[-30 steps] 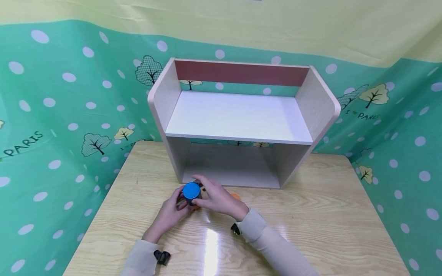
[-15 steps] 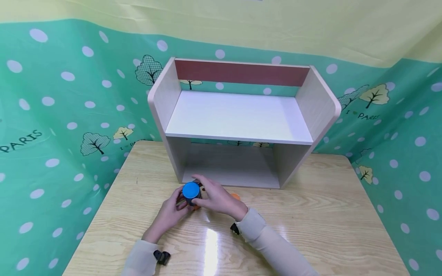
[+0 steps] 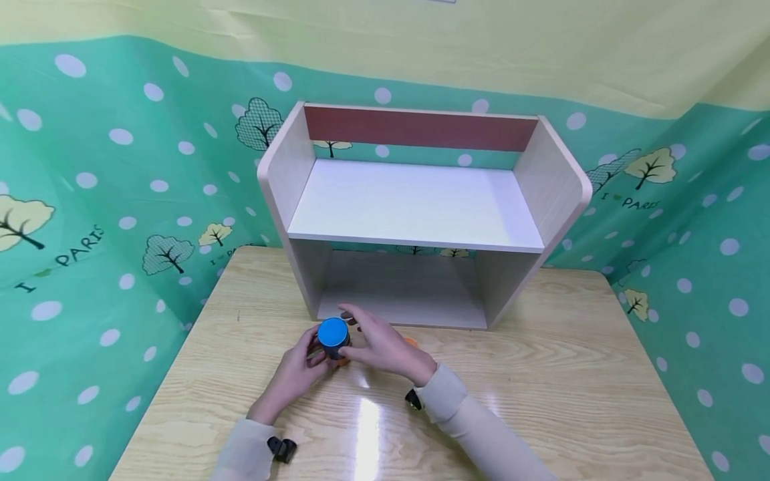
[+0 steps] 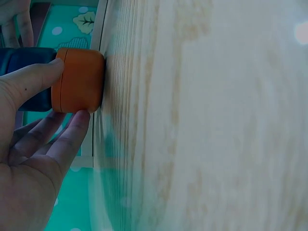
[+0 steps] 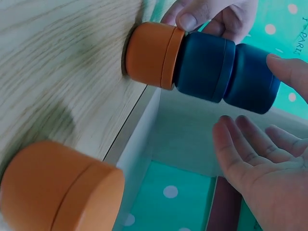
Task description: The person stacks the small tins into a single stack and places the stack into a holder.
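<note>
A stack of small round lidded jars stands upright on the table by the shelf's front edge. At its bottom is an orange jar [image 5: 150, 55], with a dark blue jar [image 5: 201, 65] on it and another blue jar [image 3: 333, 332] on top. My left hand [image 3: 296, 374] grips the orange jar between thumb and fingers, from the left. To the right, my right hand [image 3: 385, 344] has its fingers spread apart from the stack; its thumb is at the top blue jar, seemingly touching it. A second orange jar [image 5: 62, 190] sits behind my right hand, mostly hidden in the head view.
A two-level shelf unit [image 3: 415, 204] stands at the back of the wooden table [image 3: 571, 381], just beyond the stack. Patterned green cloth [image 3: 120, 200] hangs behind and at both sides. Black wrist devices [image 3: 283, 449] sit at the sleeves.
My right hand's fingers have loosened and drawn slightly rightward from the top blue jar. The left hand and the stack have stayed in place.
</note>
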Available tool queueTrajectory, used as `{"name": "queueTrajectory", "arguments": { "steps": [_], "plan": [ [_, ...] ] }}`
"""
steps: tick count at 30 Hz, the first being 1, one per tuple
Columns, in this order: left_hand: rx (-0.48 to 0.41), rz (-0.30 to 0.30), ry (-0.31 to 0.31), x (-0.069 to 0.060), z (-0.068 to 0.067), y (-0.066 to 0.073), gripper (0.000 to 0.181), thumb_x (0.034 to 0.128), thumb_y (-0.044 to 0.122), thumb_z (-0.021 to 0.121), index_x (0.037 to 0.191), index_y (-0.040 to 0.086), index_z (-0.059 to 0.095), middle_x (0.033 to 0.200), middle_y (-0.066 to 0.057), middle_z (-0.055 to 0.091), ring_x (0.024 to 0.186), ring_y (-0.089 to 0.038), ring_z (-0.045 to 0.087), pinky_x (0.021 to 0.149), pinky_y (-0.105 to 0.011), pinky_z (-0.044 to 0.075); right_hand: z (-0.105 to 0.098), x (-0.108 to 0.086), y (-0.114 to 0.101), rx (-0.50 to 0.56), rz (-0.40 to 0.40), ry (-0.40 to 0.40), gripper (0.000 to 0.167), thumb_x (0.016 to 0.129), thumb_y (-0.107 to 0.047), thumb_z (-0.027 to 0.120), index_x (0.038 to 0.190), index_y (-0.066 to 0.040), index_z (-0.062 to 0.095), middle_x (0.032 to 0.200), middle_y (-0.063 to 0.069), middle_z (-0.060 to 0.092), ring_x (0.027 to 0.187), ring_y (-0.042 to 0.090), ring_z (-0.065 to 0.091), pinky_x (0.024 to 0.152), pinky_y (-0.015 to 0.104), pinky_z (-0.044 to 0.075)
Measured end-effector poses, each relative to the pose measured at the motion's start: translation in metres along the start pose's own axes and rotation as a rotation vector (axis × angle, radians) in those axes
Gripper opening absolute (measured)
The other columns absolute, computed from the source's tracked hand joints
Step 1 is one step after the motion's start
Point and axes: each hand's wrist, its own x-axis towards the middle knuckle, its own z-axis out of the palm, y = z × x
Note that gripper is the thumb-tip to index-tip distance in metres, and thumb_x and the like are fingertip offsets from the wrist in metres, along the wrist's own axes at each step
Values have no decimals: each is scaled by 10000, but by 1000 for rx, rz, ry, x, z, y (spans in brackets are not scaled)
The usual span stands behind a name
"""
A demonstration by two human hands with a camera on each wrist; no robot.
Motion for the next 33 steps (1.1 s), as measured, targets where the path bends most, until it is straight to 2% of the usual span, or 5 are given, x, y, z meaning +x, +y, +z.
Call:
{"name": "queueTrajectory", "arguments": {
  "steps": [9, 14, 18, 26, 33],
  "plan": [
    [14, 24, -2, 0, 0, -1, 756, 867, 40, 784, 1506, 75, 381, 1433, -250, 495, 1267, -406, 534, 972, -389, 524, -11, -13, 10, 61, 26, 61, 760, 917, -157, 757, 1538, -123, 320, 1400, 116, 533, 1263, 294, 540, 1040, 478, 486],
    [-1, 17, -4, 0, 0, 0, 763, 867, 63, 792, 1509, 86, 381, 1431, -244, 498, 1281, -414, 519, 972, -385, 524, -16, -23, 16, 54, 38, 104, 750, 912, -146, 760, 1530, -119, 337, 1392, 78, 555, 1258, 242, 544, 1039, 445, 490],
    [-13, 11, -11, -1, 0, 1, 774, 857, 53, 799, 1508, 94, 383, 1433, -236, 498, 1290, -408, 512, 974, -375, 522, -22, -33, 21, 57, 37, 131, 744, 916, -151, 755, 1530, -140, 334, 1401, 76, 550, 1264, 215, 536, 1047, 473, 479],
    [-24, 7, -25, -1, -1, 1, 761, 867, 59, 790, 1508, 97, 382, 1438, -239, 492, 1301, -407, 501, 984, -381, 516, -28, -49, 35, 45, 30, 192, 748, 909, -178, 768, 1524, -125, 347, 1395, 104, 560, 1266, 233, 533, 1039, 533, 471],
    [-20, -2, -25, -1, -2, 1, 759, 871, 58, 785, 1510, 98, 377, 1438, -241, 491, 1301, -402, 502, 985, -377, 517, -29, -62, 47, 34, 41, 219, 735, 905, -173, 772, 1511, -99, 361, 1382, 127, 572, 1261, 249, 536, 1046, 496, 476]
  ]
}}
